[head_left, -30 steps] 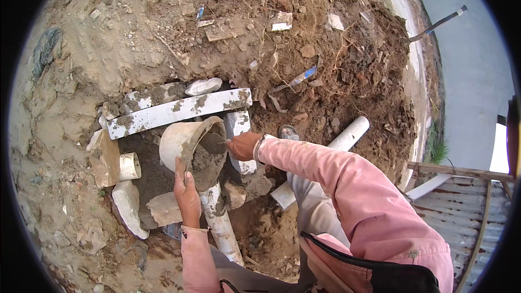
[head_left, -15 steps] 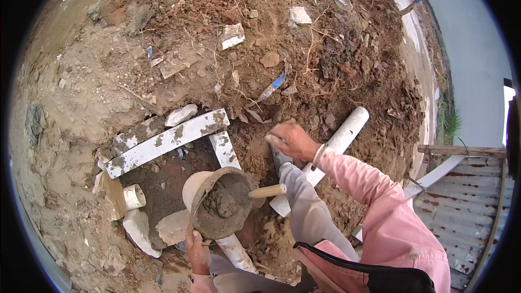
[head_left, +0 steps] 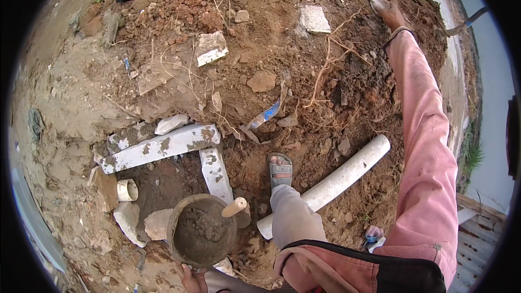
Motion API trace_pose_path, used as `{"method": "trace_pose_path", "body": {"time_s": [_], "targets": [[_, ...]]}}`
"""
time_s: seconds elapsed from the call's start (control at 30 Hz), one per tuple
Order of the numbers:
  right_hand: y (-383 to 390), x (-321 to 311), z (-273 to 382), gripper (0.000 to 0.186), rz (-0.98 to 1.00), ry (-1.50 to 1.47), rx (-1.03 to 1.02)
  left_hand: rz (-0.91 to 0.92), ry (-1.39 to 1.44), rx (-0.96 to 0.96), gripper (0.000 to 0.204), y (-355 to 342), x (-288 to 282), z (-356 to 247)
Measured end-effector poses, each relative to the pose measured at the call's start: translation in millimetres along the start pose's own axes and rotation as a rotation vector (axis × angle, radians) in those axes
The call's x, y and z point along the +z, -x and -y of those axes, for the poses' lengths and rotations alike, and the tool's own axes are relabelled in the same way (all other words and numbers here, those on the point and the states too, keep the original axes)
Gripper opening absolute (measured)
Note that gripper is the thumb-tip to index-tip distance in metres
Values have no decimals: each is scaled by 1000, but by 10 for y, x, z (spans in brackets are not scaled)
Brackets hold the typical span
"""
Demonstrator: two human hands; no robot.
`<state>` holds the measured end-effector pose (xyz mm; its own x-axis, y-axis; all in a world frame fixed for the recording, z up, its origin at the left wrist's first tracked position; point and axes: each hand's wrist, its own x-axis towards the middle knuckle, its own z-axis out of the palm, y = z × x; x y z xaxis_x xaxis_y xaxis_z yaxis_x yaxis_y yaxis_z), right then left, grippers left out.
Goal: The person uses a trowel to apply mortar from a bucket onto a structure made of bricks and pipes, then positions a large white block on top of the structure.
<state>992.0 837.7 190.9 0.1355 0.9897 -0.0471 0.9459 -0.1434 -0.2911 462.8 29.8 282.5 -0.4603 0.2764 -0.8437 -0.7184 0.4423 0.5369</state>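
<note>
My left hand (head_left: 191, 279) grips the near rim of a bucket (head_left: 175, 241) at the lower middle, its fingers partly hidden beneath it. Wet grey mortar (head_left: 202, 229) lies inside the bucket. A wooden tool handle (head_left: 234, 206) sticks out over the right rim; the tool's other end is hidden in the mortar. At the far right my right arm is stretched out over the dirt. There my right hand (head_left: 392, 16) has its fingers closed on a pale, flat broken piece (head_left: 378, 1) lying on the soil.
White mortar-spotted blocks (head_left: 160, 148) and rocks border a pit beside the bucket, with a short pipe end (head_left: 127, 190) at its left. A long white pipe (head_left: 336, 179) lies by my sandalled foot (head_left: 280, 171). Roots (head_left: 325, 70) and rubble chunks (head_left: 211, 49) litter the slope.
My right hand has reached far forward and right, from above the white pipe to the pale piece. The bucket now sits lower in view, tipped less toward the right, still in my left hand.
</note>
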Motion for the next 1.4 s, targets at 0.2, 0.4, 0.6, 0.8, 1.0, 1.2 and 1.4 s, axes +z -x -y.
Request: {"method": "trace_pose_path", "body": {"time_s": [0.2, 0.4, 0.6, 0.8, 1.0, 1.2, 1.4], "targets": [[-87, -490, -407, 57, -147, -278, -9, -50, 165, -58, 40, 0, -141, 321], [2378, -698, 1286, 58, 273, -696, -203, -6, 269, -49, 38, 87, -391, 299], [4703, 315, 3618, 62, 846, -552, -396, 174, 239, -63, 49, 26, -950, 410], [6407, 1935, 6634, 57, 907, -170, -1106, 247, 88, 156, 46, -75, -1721, 586], [7563, 3278, 8924, 50, 745, 232, -1717, 187, 296, 33, 44, -47, -2254, 522], [8203, 4153, 9518, 39, 771, 734, -1823, 85, 351, 46, 41, -42, -2733, 416], [8124, 4738, 9465, 27, 980, 923, -1761, 20, 266, 100, 38, -146, -2939, 399]]}}
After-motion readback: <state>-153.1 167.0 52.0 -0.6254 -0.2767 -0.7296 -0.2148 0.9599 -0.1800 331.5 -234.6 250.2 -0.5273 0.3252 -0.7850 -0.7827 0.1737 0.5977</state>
